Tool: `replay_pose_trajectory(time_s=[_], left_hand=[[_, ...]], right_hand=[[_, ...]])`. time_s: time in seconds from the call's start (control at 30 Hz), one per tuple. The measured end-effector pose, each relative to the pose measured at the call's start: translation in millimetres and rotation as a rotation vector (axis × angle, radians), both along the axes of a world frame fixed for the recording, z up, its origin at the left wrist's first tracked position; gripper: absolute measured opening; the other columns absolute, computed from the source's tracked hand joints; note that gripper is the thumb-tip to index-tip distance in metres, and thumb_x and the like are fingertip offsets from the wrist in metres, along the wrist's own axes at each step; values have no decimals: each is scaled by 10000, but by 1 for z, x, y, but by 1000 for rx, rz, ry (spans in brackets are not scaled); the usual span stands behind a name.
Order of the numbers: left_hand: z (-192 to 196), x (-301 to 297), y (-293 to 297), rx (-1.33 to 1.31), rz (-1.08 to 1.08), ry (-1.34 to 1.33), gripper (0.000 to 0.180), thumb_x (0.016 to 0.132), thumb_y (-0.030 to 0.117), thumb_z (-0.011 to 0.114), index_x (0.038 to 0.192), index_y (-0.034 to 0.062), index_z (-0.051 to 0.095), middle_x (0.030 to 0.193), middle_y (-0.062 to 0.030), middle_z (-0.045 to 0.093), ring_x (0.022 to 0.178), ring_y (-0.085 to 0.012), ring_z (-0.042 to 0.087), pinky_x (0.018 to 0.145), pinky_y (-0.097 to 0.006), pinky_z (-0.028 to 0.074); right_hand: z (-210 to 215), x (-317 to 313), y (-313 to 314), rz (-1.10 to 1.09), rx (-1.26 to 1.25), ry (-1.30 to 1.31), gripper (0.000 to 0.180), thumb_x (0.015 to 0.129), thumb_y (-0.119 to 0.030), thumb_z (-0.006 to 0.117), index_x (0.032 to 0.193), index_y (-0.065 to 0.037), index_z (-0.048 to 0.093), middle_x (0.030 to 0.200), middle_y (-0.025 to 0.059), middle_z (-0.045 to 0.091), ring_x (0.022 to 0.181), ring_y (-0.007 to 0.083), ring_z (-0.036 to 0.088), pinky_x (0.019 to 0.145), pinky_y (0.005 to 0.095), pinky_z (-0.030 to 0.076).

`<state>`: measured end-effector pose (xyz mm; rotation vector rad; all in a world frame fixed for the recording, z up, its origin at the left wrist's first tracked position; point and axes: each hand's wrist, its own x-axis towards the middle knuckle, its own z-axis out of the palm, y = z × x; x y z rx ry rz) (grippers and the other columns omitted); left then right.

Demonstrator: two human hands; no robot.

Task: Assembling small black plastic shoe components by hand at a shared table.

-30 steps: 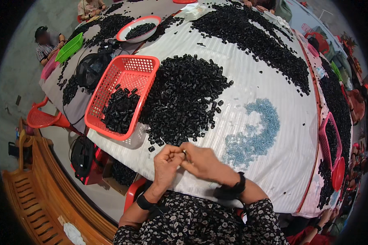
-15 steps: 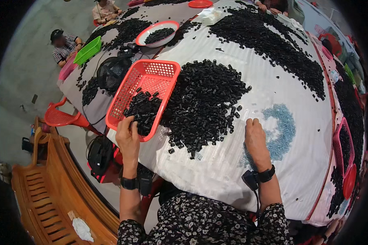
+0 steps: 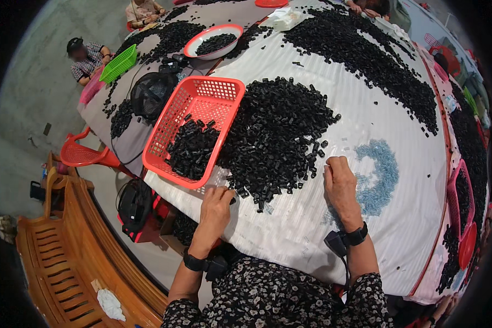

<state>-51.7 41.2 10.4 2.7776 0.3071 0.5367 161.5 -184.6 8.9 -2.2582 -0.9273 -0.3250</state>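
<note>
My left hand (image 3: pixel 217 209) is at the near edge of the black heap, below the basket. Its fingers close at one small black plastic piece (image 3: pixel 233 200). A red perforated basket (image 3: pixel 230 90) stands to the left, partly filled with such pieces. The large heap of short, cylindrical black plastic pieces (image 3: pixel 276 136) lies between basket and right hand. My right hand (image 3: pixel 341 183) is held over the white cloth with thumb and fingers pressed together; whatever they hold is hidden. Just right of it lies a curved pile of tiny clear bluish pieces (image 3: pixel 385 177).
A white cloth (image 3: pixel 404 235) covers the table. Farther off are another black heap (image 3: pixel 377 71), a red-rimmed bowl (image 3: pixel 238 38), a black mesh fan (image 3: pixel 149 97) and a green basket (image 3: pixel 119 63). A wooden bench (image 3: pixel 65 262) stands left. Other people sit around the tables.
My left hand has moved from the red basket's near end rightward and toward me, to a loose black piece at the heap's edge. My right hand stays nearly in place.
</note>
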Motion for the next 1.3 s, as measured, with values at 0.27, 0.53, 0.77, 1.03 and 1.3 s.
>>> replay_pose_trajectory(time_s=[0.27, 0.53, 0.77, 1.03, 1.3], left_hand=[[-8, -7, -17, -73, 64, -46, 210, 700, -71, 619, 900, -21, 582, 866, -162, 541, 820, -347, 520, 707, -408, 442], [4, -5, -28, -1260, -23, -48, 151, 871, 33, 586, 1009, -27, 601, 900, -55, 631, 773, -98, 595, 685, -230, 487], [26, 9, -52, -1450, -164, -72, 184, 885, 53, 581, 1038, -49, 574, 891, -100, 633, 771, -141, 604, 706, -274, 511], [6, 12, -58, -1665, -13, -205, 116, 882, 46, 585, 989, 4, 567, 837, -65, 621, 723, -109, 589, 684, -253, 498], [12, 14, -64, -1962, -78, -133, 86, 885, 19, 561, 971, 8, 558, 790, -63, 619, 696, -102, 591, 649, -237, 498]], right_hand=[[6, -8, 4, 90, 169, 166, 77, 843, -19, 566, 910, -23, 528, 791, 141, 462, 657, 314, 523, 587, 389, 432], [29, -40, 8, 304, 382, 934, 44, 862, -38, 547, 888, -9, 567, 778, 3, 545, 623, 69, 490, 561, 208, 403], [48, -65, 7, 500, 405, 1096, 71, 873, -52, 560, 932, -11, 560, 784, 19, 558, 647, 47, 561, 529, 192, 437], [46, -70, 10, 564, 455, 1115, 85, 864, -49, 598, 933, -11, 565, 775, -3, 523, 606, 23, 481, 521, 173, 385], [40, -77, 13, 539, 453, 1288, 58, 858, -19, 572, 915, -19, 564, 739, -32, 505, 617, 10, 470, 524, 171, 381]])
